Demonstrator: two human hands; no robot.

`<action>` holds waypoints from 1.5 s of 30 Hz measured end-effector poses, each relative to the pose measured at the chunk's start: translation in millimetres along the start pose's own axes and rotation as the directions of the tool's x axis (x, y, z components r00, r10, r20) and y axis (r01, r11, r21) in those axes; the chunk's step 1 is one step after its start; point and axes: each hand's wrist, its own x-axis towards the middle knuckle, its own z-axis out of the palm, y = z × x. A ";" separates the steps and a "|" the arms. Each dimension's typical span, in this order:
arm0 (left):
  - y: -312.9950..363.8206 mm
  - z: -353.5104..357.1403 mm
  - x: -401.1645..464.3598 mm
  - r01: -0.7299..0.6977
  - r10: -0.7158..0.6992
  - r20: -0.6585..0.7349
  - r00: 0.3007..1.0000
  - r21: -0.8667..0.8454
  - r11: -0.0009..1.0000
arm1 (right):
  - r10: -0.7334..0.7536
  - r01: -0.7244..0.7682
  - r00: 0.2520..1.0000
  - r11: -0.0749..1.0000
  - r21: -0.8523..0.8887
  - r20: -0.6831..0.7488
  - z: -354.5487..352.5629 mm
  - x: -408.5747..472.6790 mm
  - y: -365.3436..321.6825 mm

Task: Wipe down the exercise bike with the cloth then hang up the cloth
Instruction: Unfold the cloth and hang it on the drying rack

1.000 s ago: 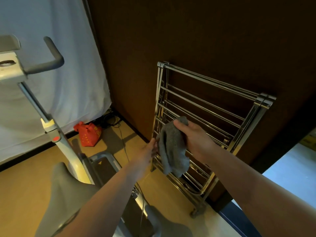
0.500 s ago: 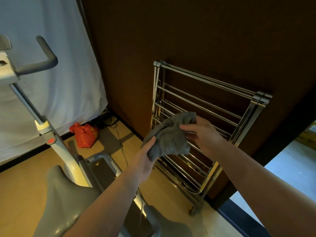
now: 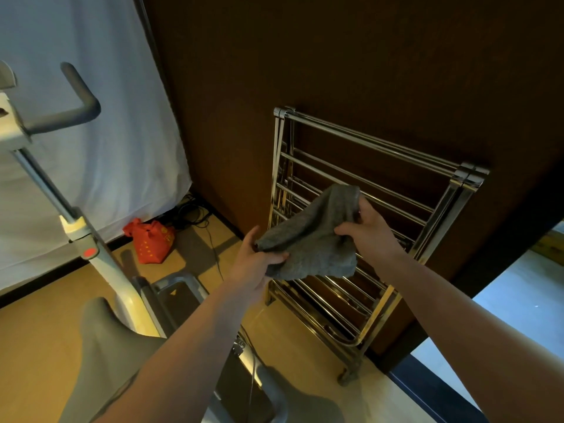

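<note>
A grey cloth is stretched between both my hands in front of a folded chrome drying rack that leans on a dark brown wall. My left hand pinches the cloth's lower left edge. My right hand grips its upper right corner, level with the rack's middle rails. The exercise bike stands at the left: its grey handlebar, white frame post and grey saddle below my left forearm.
A red bag and black cables lie on the wooden floor by a white curtain. A cable runs across the floor toward the bike base. A pale floor area lies at the lower right.
My left hand took hold of the hanging cloth and pulled it left. The cloth went from a bunch under my right hand to spread between both hands, slightly higher against the rack.
</note>
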 end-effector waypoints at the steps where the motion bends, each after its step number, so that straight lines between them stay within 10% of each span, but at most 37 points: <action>1: -2.9 0.4 -0.1 0.070 -0.070 0.002 0.998 -0.035 0.997 | -0.013 0.013 1.000 1.000 0.011 0.012 0.8 -0.2 -1.4; 9: -14.0 3.3 2.9 0.288 -0.268 -0.133 0.954 0.163 0.944 | -0.008 0.009 0.999 1.000 -0.015 0.051 8.3 0.7 2.2; 14: -2.3 12.6 4.0 0.115 -0.053 -0.120 0.991 0.603 0.789 | 0.005 -0.003 0.999 0.999 -0.051 0.032 8.1 1.8 6.6; 22: 7.9 18.3 -1.3 -0.135 0.223 -0.096 0.970 0.550 0.824 | -0.027 0.031 0.999 0.985 -0.168 0.024 0.3 3.4 11.3; 28: 16.6 1.7 2.1 -0.259 0.521 -0.049 0.852 0.827 0.500 | -0.080 0.023 0.990 0.906 -0.423 -0.117 -12.3 1.6 15.5; 36: 18.0 -7.8 11.4 -0.292 0.654 -0.034 0.756 0.876 0.384 | -0.363 0.154 0.887 0.816 -0.557 -0.286 -16.9 -1.6 21.6; 40: 18.8 -0.9 7.2 -0.292 0.656 0.036 0.753 0.913 0.285 | -0.253 0.128 0.929 0.904 -0.407 -0.270 -11.5 -3.1 13.7; 45: 9.4 15.9 0.3 -0.229 0.397 0.009 0.918 0.827 0.513 | -0.116 0.014 0.946 0.947 -0.322 -0.302 5.6 -0.7 18.4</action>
